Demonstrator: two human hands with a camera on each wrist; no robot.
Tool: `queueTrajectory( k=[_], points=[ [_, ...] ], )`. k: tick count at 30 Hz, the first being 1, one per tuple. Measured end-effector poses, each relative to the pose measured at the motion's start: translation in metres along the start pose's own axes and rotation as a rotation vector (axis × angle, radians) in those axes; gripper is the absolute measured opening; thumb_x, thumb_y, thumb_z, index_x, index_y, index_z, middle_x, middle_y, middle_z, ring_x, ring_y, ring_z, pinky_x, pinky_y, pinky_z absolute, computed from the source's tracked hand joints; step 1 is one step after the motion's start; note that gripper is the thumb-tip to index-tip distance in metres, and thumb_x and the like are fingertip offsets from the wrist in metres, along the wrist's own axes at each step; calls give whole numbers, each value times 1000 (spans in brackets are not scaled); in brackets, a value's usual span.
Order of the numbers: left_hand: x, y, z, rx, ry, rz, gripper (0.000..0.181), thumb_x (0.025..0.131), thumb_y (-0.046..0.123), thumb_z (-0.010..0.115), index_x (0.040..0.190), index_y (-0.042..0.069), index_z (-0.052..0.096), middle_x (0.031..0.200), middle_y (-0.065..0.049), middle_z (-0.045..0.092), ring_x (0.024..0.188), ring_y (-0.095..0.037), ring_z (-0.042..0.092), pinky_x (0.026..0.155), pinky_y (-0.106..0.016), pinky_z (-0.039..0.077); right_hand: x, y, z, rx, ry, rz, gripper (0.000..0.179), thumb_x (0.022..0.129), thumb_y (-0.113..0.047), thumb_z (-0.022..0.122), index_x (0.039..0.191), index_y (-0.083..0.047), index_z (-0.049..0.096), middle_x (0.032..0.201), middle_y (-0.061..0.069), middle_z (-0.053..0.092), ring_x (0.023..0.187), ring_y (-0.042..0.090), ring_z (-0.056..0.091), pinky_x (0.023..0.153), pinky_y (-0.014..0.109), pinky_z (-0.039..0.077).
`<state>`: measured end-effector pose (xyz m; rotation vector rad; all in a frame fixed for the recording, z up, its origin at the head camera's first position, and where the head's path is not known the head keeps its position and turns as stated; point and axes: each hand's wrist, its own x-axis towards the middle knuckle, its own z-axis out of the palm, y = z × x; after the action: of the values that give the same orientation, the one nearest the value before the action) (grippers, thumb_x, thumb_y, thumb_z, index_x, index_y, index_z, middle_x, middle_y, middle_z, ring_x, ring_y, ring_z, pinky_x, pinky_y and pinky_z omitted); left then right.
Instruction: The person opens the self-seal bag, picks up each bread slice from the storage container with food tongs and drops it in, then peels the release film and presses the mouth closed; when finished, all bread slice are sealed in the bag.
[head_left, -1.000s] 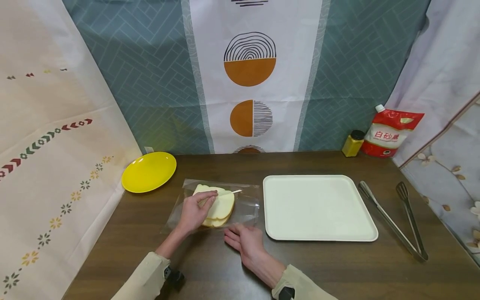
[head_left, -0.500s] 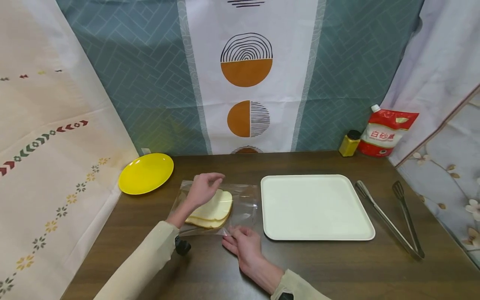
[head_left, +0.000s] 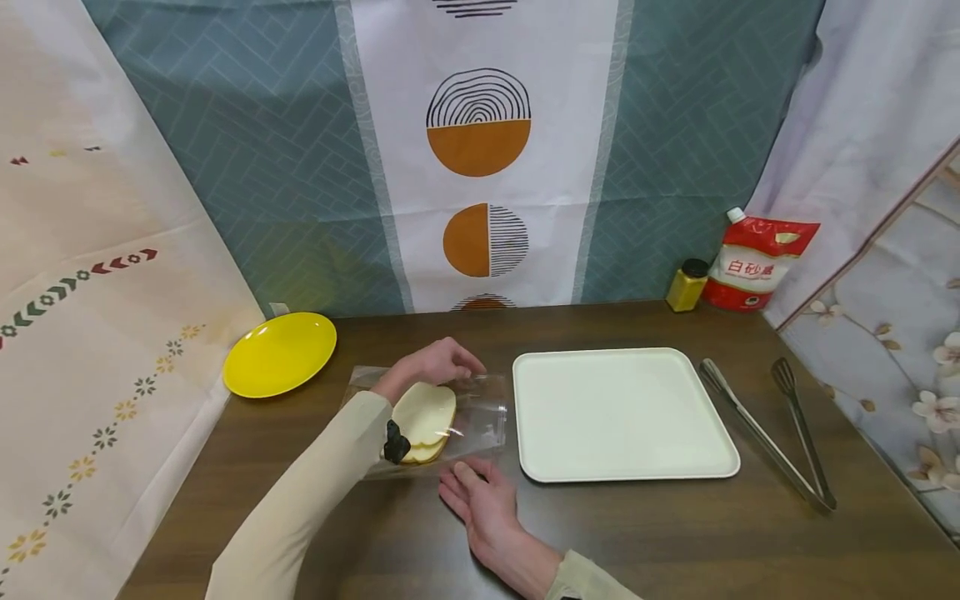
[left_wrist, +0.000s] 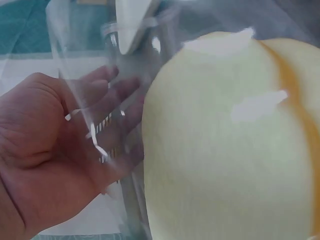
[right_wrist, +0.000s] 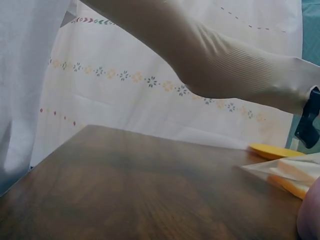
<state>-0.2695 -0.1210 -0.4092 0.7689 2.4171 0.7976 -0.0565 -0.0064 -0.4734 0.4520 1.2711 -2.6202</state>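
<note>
A clear plastic bag lies on the brown table, with slices of bread inside, pale with a golden crust. My left hand reaches across the bag to its far edge. In the left wrist view, the fingers of that hand are loosely extended and show through the clear film, beside the bread. My right hand is turned palm up at the bag's near edge, thumb and fingers pinching the film. Only a sliver of the right hand shows in the right wrist view.
A white tray lies right of the bag, metal tongs beyond it. At the back left is a yellow plate. A yellow jar with a black lid and a red-and-white pouch stand at the back right.
My left hand has moved from over the bread, away and to the right, to the bag's far edge. My right hand stays at the near edge. The view has shifted slightly.
</note>
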Motion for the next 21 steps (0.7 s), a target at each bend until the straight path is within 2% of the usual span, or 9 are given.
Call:
queueTrajectory(
  k=[3, 10, 12, 15, 17, 19, 21],
  points=[
    [4, 1, 0, -11, -29, -3, 25, 96, 0, 60, 116, 5, 75, 109, -7, 73, 90, -21, 64, 76, -30, 52, 0, 0, 1, 4, -5, 3, 45, 103, -4, 53, 135, 20, 33, 125, 36, 58, 120, 40, 57, 95, 44, 51],
    [8, -1, 6, -31, -57, -22, 23, 94, -1, 66, 114, 4, 76, 104, -5, 74, 87, -19, 67, 77, -28, 54, -4, 1, 3, 15, 19, 27, 55, 102, -4, 55, 140, 23, 27, 131, 39, 52, 124, 43, 53, 96, 44, 50],
    [9, -1, 6, -31, -56, -17, 22, 94, -1, 67, 113, 3, 76, 102, -5, 74, 86, -19, 66, 75, -28, 53, -4, 1, 3, 20, 30, 30, 48, 101, -4, 57, 134, 21, 34, 129, 38, 54, 124, 43, 54, 96, 44, 50],
    [10, 0, 6, -34, -49, -3, 21, 93, 0, 68, 112, 3, 76, 99, -5, 75, 84, -20, 67, 73, -27, 53, -3, 3, 3, 19, 29, 16, 45, 101, -3, 55, 134, 22, 35, 130, 39, 53, 124, 43, 53, 97, 45, 50],
    [11, 0, 7, -40, -37, 3, 20, 92, 0, 69, 110, 2, 77, 97, -5, 75, 82, -22, 66, 71, -28, 53, -2, 4, 4, 20, 25, 5, 47, 102, -2, 53, 136, 23, 33, 134, 40, 48, 125, 44, 52, 98, 44, 49],
    [11, 0, 7, -44, -27, 8, 18, 92, 0, 69, 108, 3, 77, 96, -5, 75, 81, -23, 67, 72, -29, 55, -1, 5, 4, 24, 13, -10, 54, 103, -1, 51, 143, 24, 23, 139, 42, 41, 127, 45, 50, 99, 45, 48],
    [11, 0, 7, -52, -17, 8, 17, 93, 1, 69, 106, 4, 78, 95, -4, 75, 80, -22, 68, 74, -30, 56, -1, 6, 4, 40, 12, -16, 57, 103, 0, 50, 145, 23, 20, 143, 42, 36, 128, 45, 49, 99, 44, 48]
  ],
)
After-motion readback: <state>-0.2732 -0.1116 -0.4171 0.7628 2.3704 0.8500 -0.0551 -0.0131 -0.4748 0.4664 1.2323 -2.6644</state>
